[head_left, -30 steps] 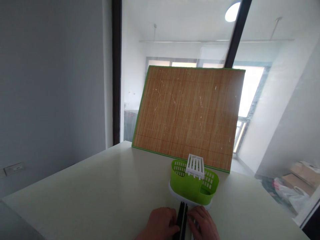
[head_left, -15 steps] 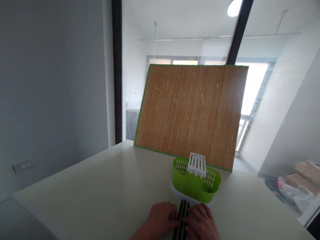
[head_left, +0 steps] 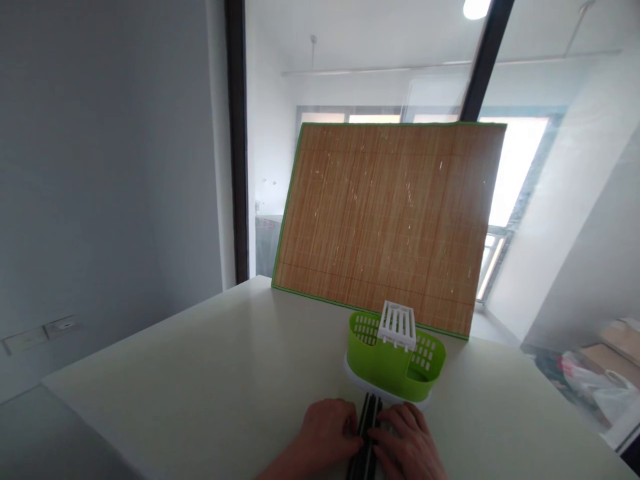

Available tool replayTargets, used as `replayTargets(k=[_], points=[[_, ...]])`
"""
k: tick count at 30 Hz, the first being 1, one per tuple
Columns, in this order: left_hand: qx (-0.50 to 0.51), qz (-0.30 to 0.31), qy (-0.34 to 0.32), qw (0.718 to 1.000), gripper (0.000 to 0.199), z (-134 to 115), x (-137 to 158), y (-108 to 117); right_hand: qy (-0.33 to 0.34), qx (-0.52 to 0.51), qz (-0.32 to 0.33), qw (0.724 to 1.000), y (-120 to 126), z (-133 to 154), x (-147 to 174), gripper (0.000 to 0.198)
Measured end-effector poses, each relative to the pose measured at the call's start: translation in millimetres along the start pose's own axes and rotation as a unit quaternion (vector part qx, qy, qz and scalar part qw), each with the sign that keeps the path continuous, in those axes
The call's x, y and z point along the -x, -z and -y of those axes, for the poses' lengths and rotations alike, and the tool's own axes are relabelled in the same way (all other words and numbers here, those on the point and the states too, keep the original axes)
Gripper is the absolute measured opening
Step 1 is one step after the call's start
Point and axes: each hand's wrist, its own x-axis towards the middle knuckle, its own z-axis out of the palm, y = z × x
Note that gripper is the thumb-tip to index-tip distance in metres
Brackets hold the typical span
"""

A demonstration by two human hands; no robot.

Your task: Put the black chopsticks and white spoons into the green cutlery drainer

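Several long black chopsticks (head_left: pixel 369 417) lie side by side on the white table, pointing toward the green basket; their near ends run out of the bottom of the view. My left hand (head_left: pixel 327 430) is curled against their left side, thumb and fingertips on them. From the right, my right hand (head_left: pixel 407 440) has its bent fingers on the same chopsticks. Just beyond the far tips stands a green cutlery basket (head_left: pixel 377 363) with slotted walls, on a white base tray (head_left: pixel 356 381). A white slotted rack (head_left: pixel 397 323) sits across the basket's middle.
A bamboo mat with green edging (head_left: pixel 390 213) leans upright at the back of the white table (head_left: pixel 200 373), against a glass partition with dark frames (head_left: pixel 237 140). A grey wall (head_left: pixel 110 167) is at left. Cardboard boxes (head_left: pixel 613 360) and a plastic bag lie beyond the table at right.
The view has shifted a little, so the scene sits slightly further right. Both hands stay at the chopsticks, with fingertips drawn slightly closer together. Basket and mat have not moved on the table.
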Motion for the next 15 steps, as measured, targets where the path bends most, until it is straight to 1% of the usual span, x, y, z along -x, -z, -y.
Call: replayTargets(k=[5,15], points=[[0.0,-0.009,0.006,1.0,0.023,-3.5,1.0,0.5,-0.018,-0.013,0.034,0.999,1.2,1.8,0.8,0.021],[-0.008,-0.023,0.003,1.0,0.025,-0.2,-2.3,-7.1,-0.018,-0.021,0.057,0.998,1.1,2.2,-0.1,0.025]])
